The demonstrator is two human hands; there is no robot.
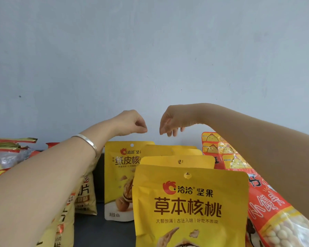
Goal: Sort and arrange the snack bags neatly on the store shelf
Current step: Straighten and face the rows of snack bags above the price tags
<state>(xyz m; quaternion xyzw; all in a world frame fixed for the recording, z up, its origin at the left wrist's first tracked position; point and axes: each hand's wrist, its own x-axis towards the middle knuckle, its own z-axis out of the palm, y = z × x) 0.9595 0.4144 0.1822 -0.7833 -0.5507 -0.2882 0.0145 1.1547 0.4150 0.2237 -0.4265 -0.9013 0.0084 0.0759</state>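
Both hands hang above the yellow bags (191,202), holding nothing: left hand (132,123) curled closed, right hand (173,122) loose. Bags stand upright at 6 o'clock; red bags (264,200) at 4 o'clock.

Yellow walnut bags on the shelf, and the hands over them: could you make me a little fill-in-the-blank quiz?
1. The silver bracelet sits on the ___ wrist.
2. The front walnut bag is mainly ___ in colour.
3. The left hand and the right hand are ___ the bags, holding nothing.
4. The red bags lie to the ___ of the yellow ones.

Missing words: left; yellow; above; right.
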